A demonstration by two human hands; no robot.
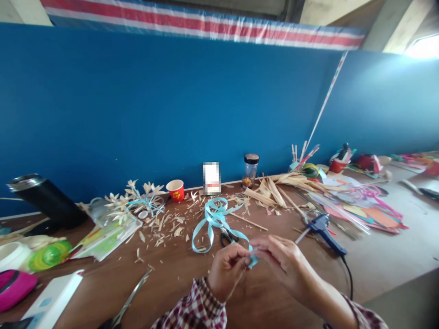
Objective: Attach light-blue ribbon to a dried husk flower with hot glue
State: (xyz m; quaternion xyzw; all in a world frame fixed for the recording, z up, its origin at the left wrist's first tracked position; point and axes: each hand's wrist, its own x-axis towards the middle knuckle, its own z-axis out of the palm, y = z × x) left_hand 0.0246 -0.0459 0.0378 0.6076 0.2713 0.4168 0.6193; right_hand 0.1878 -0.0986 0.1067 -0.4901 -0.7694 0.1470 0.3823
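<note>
Both of my hands meet over the front of the brown table. A light blue ribbon [210, 228] lies in loose loops on the wood, and one end runs up to my fingers. My left hand [228, 268] is closed, pinching a small folded bit of that ribbon between thumb and forefinger. Against the same folded bit, my right hand [283, 260] presses thumb and fingers from the other side. Beneath the ribbon, black-handled scissors [227, 237] are partly covered. A thin pale stem seems to hang below my left fingers; its kind is unclear.
Husk scraps [168, 224] litter the table. A blue glue gun [327, 233] with a cord lies at right, near dried husks [270, 192]. Metal scissors [132, 294] lie at front left. Farther back stand a red paper cup [176, 192], a jar [250, 172] and a black flask [48, 201].
</note>
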